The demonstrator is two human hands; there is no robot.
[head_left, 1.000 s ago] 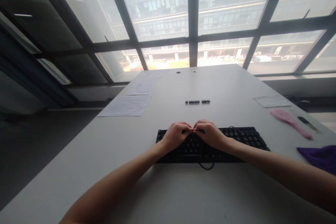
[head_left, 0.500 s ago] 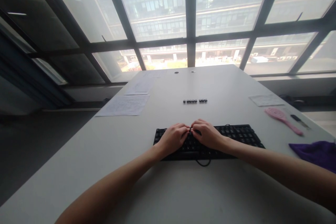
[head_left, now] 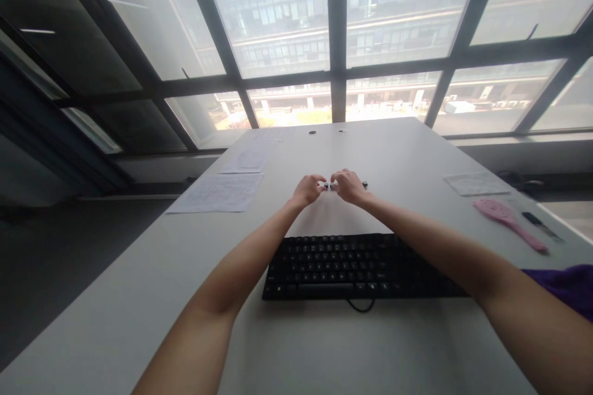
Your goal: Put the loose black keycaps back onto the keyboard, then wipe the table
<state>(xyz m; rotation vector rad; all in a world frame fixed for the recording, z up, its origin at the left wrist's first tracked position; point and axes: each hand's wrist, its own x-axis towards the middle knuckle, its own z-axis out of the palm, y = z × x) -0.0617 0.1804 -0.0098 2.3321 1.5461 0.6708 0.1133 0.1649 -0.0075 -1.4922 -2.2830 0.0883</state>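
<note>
My left hand (head_left: 308,191) is at the row of small black keycaps on the white table, its thumb and forefinger apart beside a keycap (head_left: 325,186). Opposite it, my right hand (head_left: 349,186) curves over the row, fingers and thumb parted near another small piece. The right hand hides most of the row, and one dark keycap (head_left: 365,184) shows past its far side. Nearer to me lies a black keyboard (head_left: 324,266), untouched by either hand. My right forearm passes over its right part.
Papers (head_left: 215,193) lie at the left. A pink hairbrush (head_left: 509,222), a dark-handled tool (head_left: 540,224), a flat pale packet (head_left: 477,184) and a purple cloth (head_left: 565,287) lie at the right. A cable loop (head_left: 361,307) sticks out from the keyboard's front edge.
Both hands have left the top of the keyboard and moved forward to the row of keycaps. More of the keyboard's keys now show, and the row is mostly covered.
</note>
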